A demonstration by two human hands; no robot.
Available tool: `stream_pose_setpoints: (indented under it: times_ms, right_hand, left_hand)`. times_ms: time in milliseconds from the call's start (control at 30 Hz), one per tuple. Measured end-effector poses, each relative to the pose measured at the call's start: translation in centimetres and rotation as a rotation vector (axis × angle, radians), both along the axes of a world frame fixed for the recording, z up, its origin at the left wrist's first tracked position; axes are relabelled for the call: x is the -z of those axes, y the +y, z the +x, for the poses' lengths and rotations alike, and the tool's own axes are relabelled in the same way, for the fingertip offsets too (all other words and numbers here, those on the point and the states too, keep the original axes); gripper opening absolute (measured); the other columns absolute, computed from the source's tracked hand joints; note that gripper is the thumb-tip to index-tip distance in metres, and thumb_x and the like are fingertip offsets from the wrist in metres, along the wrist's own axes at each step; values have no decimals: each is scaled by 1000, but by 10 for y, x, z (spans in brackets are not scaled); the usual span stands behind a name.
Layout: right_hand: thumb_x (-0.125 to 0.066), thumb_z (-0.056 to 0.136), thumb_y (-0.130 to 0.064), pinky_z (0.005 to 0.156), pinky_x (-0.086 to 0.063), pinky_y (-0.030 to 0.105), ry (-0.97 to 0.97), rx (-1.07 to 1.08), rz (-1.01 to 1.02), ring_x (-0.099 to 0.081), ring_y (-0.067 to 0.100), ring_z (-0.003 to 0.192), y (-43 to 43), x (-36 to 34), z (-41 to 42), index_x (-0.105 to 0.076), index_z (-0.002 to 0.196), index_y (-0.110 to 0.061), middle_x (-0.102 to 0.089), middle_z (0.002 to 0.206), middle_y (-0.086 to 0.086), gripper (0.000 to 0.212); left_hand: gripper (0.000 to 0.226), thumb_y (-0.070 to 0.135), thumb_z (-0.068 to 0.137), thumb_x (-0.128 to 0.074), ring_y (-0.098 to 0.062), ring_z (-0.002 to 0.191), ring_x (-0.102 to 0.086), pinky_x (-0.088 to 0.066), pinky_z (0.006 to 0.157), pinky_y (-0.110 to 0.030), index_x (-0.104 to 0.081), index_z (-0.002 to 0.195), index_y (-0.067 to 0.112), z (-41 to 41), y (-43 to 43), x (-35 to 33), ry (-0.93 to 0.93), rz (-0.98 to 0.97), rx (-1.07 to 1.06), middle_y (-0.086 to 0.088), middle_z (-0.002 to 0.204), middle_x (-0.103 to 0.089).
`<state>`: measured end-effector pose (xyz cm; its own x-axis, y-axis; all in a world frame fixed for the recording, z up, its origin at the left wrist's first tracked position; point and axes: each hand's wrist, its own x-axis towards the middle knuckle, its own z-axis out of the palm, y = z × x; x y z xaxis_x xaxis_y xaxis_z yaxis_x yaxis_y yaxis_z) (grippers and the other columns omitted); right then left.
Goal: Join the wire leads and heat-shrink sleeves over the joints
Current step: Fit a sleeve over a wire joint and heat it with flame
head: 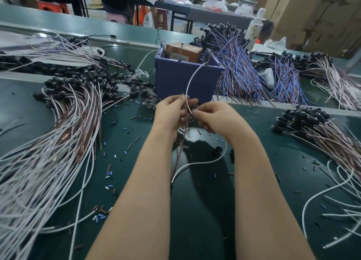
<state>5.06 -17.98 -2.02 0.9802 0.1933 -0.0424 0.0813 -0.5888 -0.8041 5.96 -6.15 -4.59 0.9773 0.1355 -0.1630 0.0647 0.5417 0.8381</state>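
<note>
My left hand [172, 111] pinches a thin white wire [189, 83] that arcs up toward the blue bin, together with a thin brown lead [180, 152] that hangs down below my hands. My right hand [213, 116] pinches the same wires at the joint, its fingertips close against the left hand's. Whether a sleeve sits on the joint is hidden by my fingers. A thicker white cable [197, 165] curls on the green mat under my forearms. Small blue, white and brown sleeve pieces [109, 174] lie scattered on the mat.
A blue bin [175, 77] holding a brown box stands just behind my hands. Large bundles of white and brown leads [64, 132] lie left; more bundles [330, 140] lie right, blue-purple ones [240, 70] behind. People work at tables in the background.
</note>
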Motion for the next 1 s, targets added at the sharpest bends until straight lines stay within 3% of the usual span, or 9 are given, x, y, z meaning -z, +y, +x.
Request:
stream_pose_setpoints:
  times_ms: [167, 300, 433, 533, 633, 733, 800, 867, 1000]
  right_hand:
    - [-58, 94, -23, 47, -45, 12, 78, -64, -146, -52, 0, 45, -1, -6, -5, -62, 78, -18, -61, 63, -4, 17]
    - [-62, 90, -29, 59, -50, 22, 11, 84, -377, -56, 9, 61, -20, -17, -7, -66, 88, -18, -64, 75, -1, 12]
    - [-67, 88, -26, 35, -38, 11, 269, 104, -404, -52, 1, 33, -30, -21, -16, -66, 88, -6, -62, 58, 1, 20]
    - [-69, 86, -29, 32, -33, 8, 367, -9, -514, -50, 1, 30, -19, -14, -19, -66, 80, -4, -62, 51, -1, 25]
    - [-67, 87, -23, 47, -46, 17, 218, 21, -489, -61, 8, 53, -12, -6, -12, -64, 91, -6, -62, 63, -1, 18]
    - [-58, 92, -25, 82, -48, 30, -117, 224, -203, -62, 21, 97, -7, 0, 2, -56, 118, -15, -64, 98, 3, 27]
    - [-50, 97, -27, 96, -45, 33, -147, 260, -23, -58, 23, 110, -2, 3, 13, -42, 137, -16, -58, 123, 8, 43]
    - [-46, 99, -26, 92, -51, 36, -104, 271, 185, -62, 22, 102, 5, 8, 21, -41, 139, -9, -58, 122, 10, 44]
    - [-48, 99, -13, 66, -54, 18, -121, 280, 747, -60, 10, 72, 14, 6, 23, -59, 106, -10, -64, 86, 2, 13]
  left_hand:
    - [18, 11, 97, -50, 0, 31, -31, -28, 34, -12, -57, 81, 9, -1, 0, 0, -17, 56, -7, 0, 64, -64]
    - [21, 14, 98, -49, 0, 31, -28, -25, 32, -12, -57, 80, 10, -1, 0, 3, -9, 151, 1, 1, 65, -50]
    - [20, 12, 98, -48, -1, 31, -26, -23, 32, -13, -57, 80, 10, 0, 0, 4, 7, 170, 25, 1, 64, -48]
    - [20, 10, 97, -48, -1, 31, -25, -22, 32, -13, -57, 79, 10, -1, -2, 4, 2, 176, 38, 0, 63, -48]
    - [20, 11, 98, -48, 0, 30, -27, -25, 32, -11, -57, 79, 11, -2, -1, 3, 6, 193, 23, 1, 65, -48]
    - [19, 12, 98, -48, 1, 29, -29, -25, 32, -9, -56, 80, 11, -2, 0, 3, 2, 205, 8, 1, 66, -49]
    - [19, 13, 98, -48, 1, 29, -30, -25, 32, -10, -56, 81, 11, -2, -2, 3, 1, 220, 0, 1, 66, -49]
    - [19, 13, 98, -48, 1, 29, -31, -25, 32, -10, -55, 81, 11, -1, -2, 3, -2, 230, -12, 1, 66, -49]
    - [20, 12, 98, -49, 1, 28, -32, -25, 33, -11, -54, 78, 12, 0, -3, 4, -17, 296, -23, 0, 65, -50]
